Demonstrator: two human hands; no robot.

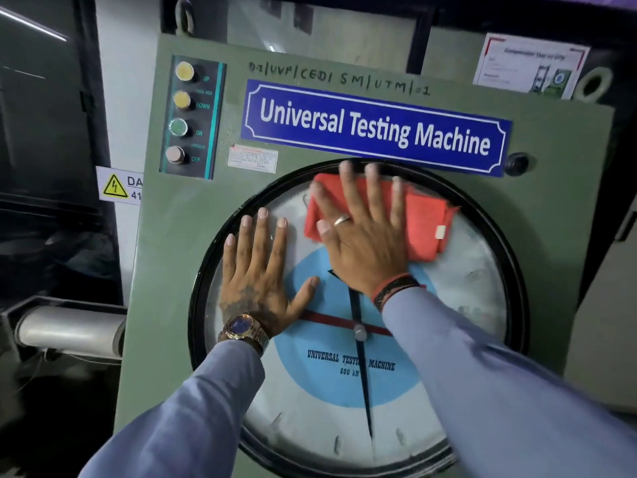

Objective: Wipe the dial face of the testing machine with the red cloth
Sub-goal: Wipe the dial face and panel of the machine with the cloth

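The round dial face (462, 294) of the green testing machine has a black rim, a white scale and a blue centre with a black pointer. A folded red cloth (425, 219) lies flat against the upper part of the dial. My right hand (362, 232) presses on the cloth with fingers spread, covering its left half. My left hand (258, 267) rests flat on the left side of the dial glass, fingers apart, holding nothing. Both sleeves are light blue.
A blue "Universal Testing Machine" nameplate (375, 127) sits just above the dial. A panel of several push buttons (188, 115) is at the upper left. A yellow electrical danger sign (119, 186) is on the wall to the left. A grey pipe (69, 327) runs at lower left.
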